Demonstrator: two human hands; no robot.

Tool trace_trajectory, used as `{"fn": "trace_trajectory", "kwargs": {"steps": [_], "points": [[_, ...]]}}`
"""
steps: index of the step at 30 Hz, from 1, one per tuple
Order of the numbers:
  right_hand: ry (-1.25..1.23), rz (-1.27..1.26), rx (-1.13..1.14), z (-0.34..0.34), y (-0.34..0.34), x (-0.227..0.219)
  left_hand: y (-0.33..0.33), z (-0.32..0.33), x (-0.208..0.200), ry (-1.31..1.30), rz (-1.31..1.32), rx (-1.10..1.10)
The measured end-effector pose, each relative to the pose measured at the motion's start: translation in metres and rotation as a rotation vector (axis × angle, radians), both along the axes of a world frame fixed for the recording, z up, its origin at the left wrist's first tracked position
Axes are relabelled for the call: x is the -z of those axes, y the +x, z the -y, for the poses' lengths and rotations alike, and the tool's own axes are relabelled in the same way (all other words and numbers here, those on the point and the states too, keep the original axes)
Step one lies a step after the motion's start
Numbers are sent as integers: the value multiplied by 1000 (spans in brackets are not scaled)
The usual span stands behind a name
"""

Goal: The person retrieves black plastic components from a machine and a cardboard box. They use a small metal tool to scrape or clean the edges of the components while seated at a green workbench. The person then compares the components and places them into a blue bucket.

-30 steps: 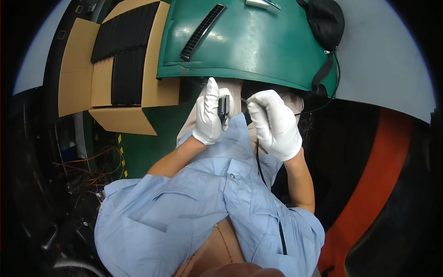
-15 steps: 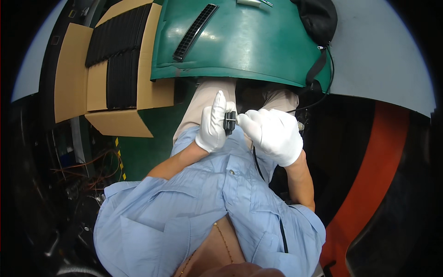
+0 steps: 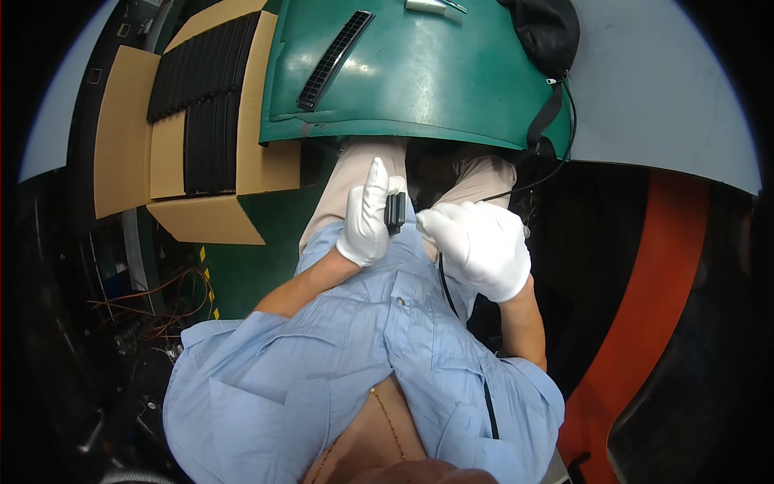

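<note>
My left hand [image 3: 367, 222], in a white glove, is closed around a black plastic part [image 3: 395, 213] with its thumb pointing up and away. The part shows as a short, ridged block; its full length cannot be made out. Just to the right, my gloved right hand [image 3: 481, 246] has its fingers curled and pinched together, a small gap away from the part. Whatever sits in that pinch is hidden by the glove. Both hands are over my lap, short of the table's edge. On the green table mat [image 3: 427, 77] lies a long black slotted grille [image 3: 334, 60].
An open cardboard box [image 3: 214, 219] packed with black slotted strips [image 3: 211, 145] stands at the left. A black bag [image 3: 548, 36] with a strap and a cable [image 3: 544, 185] lies at the table's right. A small pale tool [image 3: 427, 6] is at the far edge.
My right hand has drawn back slightly from the black part, and a thin light piece seen across the part before no longer shows. The left hand keeps its hold.
</note>
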State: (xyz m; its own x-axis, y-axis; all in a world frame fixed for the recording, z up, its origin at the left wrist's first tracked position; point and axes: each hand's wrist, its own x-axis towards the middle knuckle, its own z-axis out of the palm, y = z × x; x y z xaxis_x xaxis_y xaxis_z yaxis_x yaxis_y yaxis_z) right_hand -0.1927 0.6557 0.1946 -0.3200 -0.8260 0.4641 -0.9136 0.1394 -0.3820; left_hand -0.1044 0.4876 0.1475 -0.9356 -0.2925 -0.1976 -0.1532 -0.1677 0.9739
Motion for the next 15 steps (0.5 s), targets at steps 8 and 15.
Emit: {"fn": "trace_trajectory", "kwargs": {"steps": [8,15], "points": [[148,22,-78,-2,7,-4,2,2,4,37,26,22],[164,-26,-9,5,-2,-5,5,1,6,39,12,48]]}}
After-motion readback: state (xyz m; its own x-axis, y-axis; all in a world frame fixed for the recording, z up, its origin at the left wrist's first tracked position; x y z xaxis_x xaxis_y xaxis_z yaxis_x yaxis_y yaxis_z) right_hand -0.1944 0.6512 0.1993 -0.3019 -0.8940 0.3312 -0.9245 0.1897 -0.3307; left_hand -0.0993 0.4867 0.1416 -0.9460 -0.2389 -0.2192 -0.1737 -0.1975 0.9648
